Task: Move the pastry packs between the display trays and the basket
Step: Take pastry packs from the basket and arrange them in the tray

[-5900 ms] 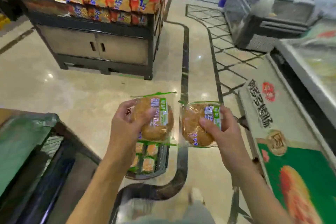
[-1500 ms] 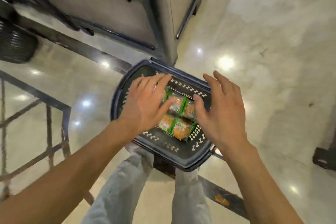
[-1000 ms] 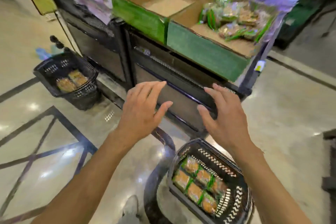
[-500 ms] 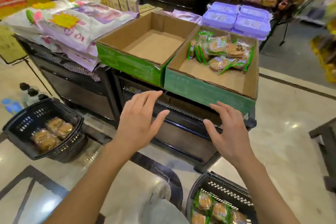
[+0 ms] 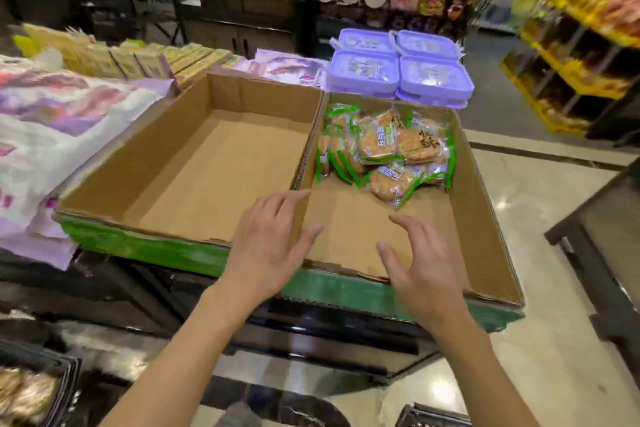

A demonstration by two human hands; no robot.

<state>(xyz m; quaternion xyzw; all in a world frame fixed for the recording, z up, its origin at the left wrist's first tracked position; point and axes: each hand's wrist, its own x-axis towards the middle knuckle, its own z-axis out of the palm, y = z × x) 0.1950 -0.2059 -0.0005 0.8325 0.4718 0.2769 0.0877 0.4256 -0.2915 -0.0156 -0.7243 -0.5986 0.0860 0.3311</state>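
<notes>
While both the left hand (image 5: 266,246) and right hand (image 5: 424,267) hover empty with fingers spread over the right tray's (image 5: 485,218) near edge, the pastry packs (image 5: 384,149) lie heaped at its far end.

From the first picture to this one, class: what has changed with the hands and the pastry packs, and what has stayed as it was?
Both hands let go of their packs: the left hand and right hand, each holding one at first, now reach empty and open over the right cardboard tray. The view rose from the floor basket to the trays. The pastry packs remain piled at that tray's back; the left tray remains bare.
</notes>
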